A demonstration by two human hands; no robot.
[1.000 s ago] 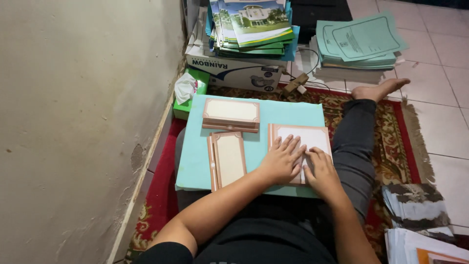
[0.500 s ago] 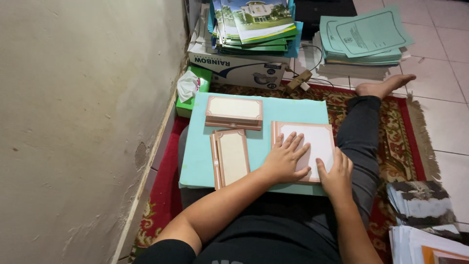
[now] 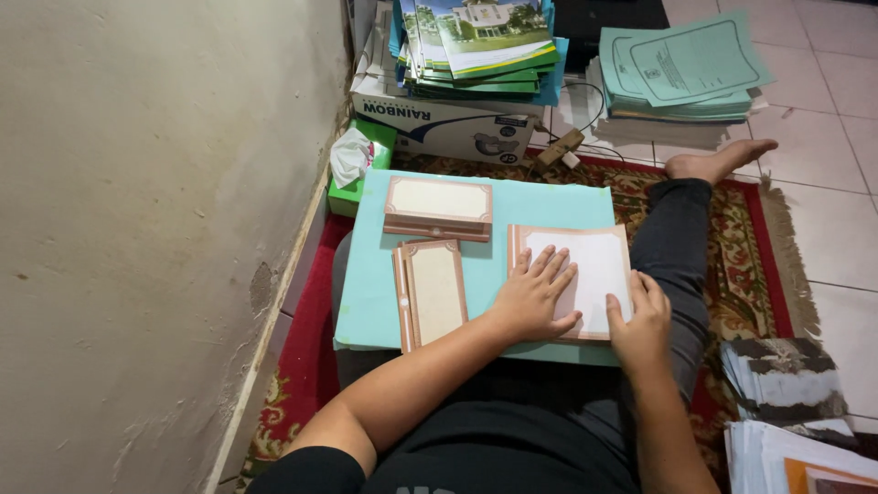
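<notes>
A: Well, where is the open book point(image 3: 585, 274) lying?

B: On the teal worktop point(image 3: 485, 206), toward its 4 o'clock corner. Its long axis runs roughly from 6 to 12 o'clock, tilted a little, with the brown-bordered spine edge at 9 o'clock and the white page facing up.

A: And the left hand point(image 3: 535, 302)?

B: Flat on the page, palm down, fingers point(image 3: 549, 265) spread and pointing toward 1 o'clock. It covers the book's lower left part.

A: The right hand point(image 3: 640, 325)?

B: At the book's 5 o'clock corner. Its fingers are curled over the right edge, the thumb on the page; whether they pinch a leaf I cannot tell.

A: What else sits on the worktop?

B: A closed book point(image 3: 434, 293) just beside the left forearm, at 9 o'clock from the open one, its long axis also running 6 to 12. Another closed book point(image 3: 439, 206) lies at 11 o'clock, its long axis running 9 to 3.

A: Beyond the worktop?

B: A tissue box point(image 3: 361, 160) at the far left corner, a cardboard box point(image 3: 448, 123) carrying a stack of booklets point(image 3: 476, 46) at 12 o'clock, and a pile of green folders point(image 3: 681, 73) at 1 o'clock on the tiled floor. The person's foot point(image 3: 718, 160) rests on the patterned rug point(image 3: 741, 247).
</notes>
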